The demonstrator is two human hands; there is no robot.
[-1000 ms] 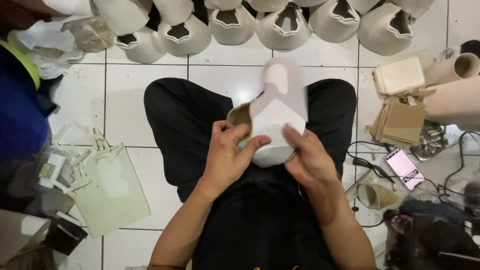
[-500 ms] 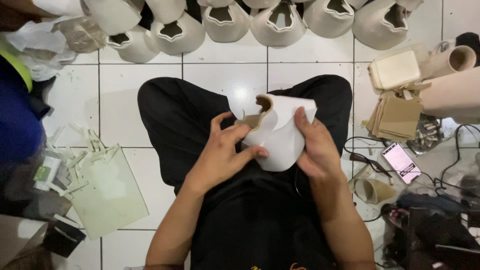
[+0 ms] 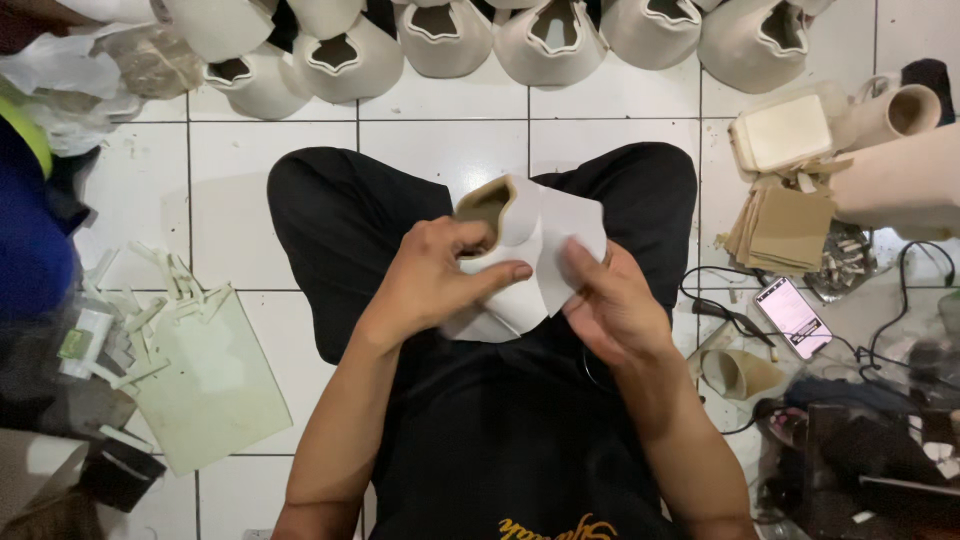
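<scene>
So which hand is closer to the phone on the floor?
The right hand. It holds the white shoe upper, a short way left of the phone in the picture. The left hand grips the upper's far side, farther away.

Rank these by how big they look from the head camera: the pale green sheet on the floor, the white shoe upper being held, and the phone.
1. Pale green sheet
2. White shoe upper, although it is nearer the camera, so this is unsure
3. Phone, clearly smallest
</scene>
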